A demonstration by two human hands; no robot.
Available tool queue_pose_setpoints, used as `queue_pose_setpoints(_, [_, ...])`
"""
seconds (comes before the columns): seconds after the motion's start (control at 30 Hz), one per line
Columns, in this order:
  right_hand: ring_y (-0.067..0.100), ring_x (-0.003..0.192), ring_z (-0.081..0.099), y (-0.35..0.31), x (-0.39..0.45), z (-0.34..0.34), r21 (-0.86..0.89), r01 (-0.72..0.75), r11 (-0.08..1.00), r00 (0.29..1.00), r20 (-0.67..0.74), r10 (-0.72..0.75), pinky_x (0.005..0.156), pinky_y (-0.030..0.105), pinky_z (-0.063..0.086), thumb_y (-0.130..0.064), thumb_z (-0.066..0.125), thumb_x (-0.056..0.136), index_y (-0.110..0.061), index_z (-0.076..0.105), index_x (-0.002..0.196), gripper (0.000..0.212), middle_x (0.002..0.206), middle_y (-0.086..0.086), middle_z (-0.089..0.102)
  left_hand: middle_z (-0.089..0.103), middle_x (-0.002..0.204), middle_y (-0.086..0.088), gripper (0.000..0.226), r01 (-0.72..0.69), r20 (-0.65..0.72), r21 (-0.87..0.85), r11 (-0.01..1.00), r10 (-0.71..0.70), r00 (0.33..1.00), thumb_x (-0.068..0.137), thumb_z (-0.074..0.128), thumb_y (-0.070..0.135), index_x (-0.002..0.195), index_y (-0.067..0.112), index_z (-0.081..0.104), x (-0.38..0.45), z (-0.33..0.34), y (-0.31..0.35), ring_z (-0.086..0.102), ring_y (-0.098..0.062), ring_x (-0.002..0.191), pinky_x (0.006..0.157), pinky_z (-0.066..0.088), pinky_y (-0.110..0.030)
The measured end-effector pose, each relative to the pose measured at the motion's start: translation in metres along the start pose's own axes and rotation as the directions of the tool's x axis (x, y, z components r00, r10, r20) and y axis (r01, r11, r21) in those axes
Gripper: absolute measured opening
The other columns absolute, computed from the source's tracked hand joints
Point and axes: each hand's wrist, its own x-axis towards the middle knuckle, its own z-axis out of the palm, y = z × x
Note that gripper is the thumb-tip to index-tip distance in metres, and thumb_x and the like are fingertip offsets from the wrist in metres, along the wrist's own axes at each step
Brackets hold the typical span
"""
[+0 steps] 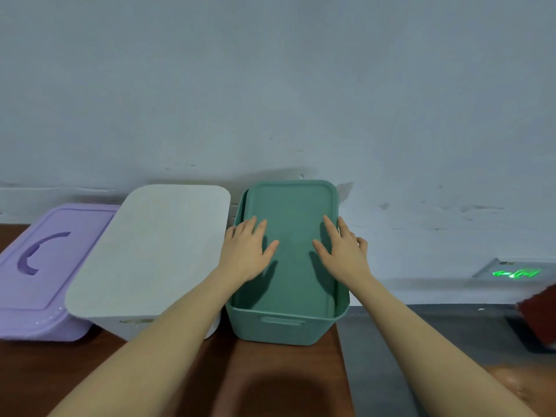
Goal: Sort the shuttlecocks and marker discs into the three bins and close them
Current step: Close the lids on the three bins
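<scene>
Three bins stand in a row on the brown table point(270, 386). The purple bin point(36, 323) at the left has its lid with a curved handle on. The white bin point(150, 322) in the middle is covered by a white lid point(150, 245). On the green bin point(282, 326) at the right lies a green lid point(293, 224). My left hand point(246, 248) presses flat on the lid's left side. My right hand point(346, 251) presses on its right side, fingers spread, with the outer fingers over the lid's edge. No shuttlecocks or discs show.
A pale wall rises right behind the bins. The table ends just right of the green bin, above a grey floor point(436, 326). A lit green exit sign point(514, 272) sits low on the wall, and a dark red object point(538, 314) is at the right edge.
</scene>
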Motion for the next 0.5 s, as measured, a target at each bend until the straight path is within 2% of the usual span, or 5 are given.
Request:
queue_pose_setpoints(0.13, [0.023, 0.133, 0.032, 0.005, 0.029, 0.004, 0.072, -0.038, 0.997, 0.998, -0.048, 0.042, 0.105, 0.039, 0.015, -0.041, 0.04, 0.095, -0.02, 0.013, 0.148, 0.063, 0.152, 0.008, 0.023, 0.013, 0.155, -0.012, 0.068, 0.055, 0.065, -0.034, 0.998, -0.052, 0.997, 0.094, 0.028, 0.055, 0.148, 0.017, 0.013, 0.029, 0.008, -0.002, 0.016, -0.027, 0.141, 0.113, 0.014, -0.039])
queue_pose_setpoints(0.27, [0.022, 0.113, 0.05, 0.013, 0.061, 0.004, 0.053, -0.02, 0.998, 0.984, -0.174, 0.029, 0.097, 0.038, 0.02, -0.033, 0.041, 0.096, -0.021, 0.023, 0.146, 0.055, 0.137, 0.003, 0.047, 0.007, 0.155, -0.014, 0.068, 0.04, 0.035, 0.007, 0.999, -0.04, 0.999, 0.094, 0.028, 0.055, 0.149, 0.019, 0.009, 0.062, 0.011, -0.008, 0.01, -0.028, 0.142, 0.113, 0.012, -0.04])
queue_pose_setpoints(0.37, [0.021, 0.106, 0.053, 0.018, 0.078, 0.006, 0.031, -0.002, 1.0, 0.979, -0.206, 0.009, 0.096, 0.038, 0.02, -0.031, 0.042, 0.096, -0.022, 0.026, 0.145, 0.052, 0.126, 0.002, 0.055, 0.003, 0.155, -0.016, 0.07, 0.07, 0.02, 0.006, 0.998, -0.07, 0.997, 0.093, 0.029, 0.056, 0.149, 0.02, 0.006, 0.089, 0.016, -0.008, 0.008, -0.031, 0.141, 0.113, 0.012, -0.042])
queue_pose_setpoints(0.5, [0.016, 0.103, 0.056, 0.025, 0.087, 0.014, 0.12, 0.055, 0.991, 0.962, -0.272, -0.021, 0.097, 0.036, 0.017, -0.027, 0.044, 0.096, -0.023, 0.034, 0.142, 0.048, 0.116, -0.002, 0.062, 0.003, 0.153, -0.023, 0.076, 0.158, 0.005, 0.019, 0.987, -0.158, 0.987, 0.092, 0.024, 0.06, 0.149, 0.017, -0.001, 0.115, 0.028, -0.009, 0.007, -0.035, 0.14, 0.113, 0.009, -0.045])
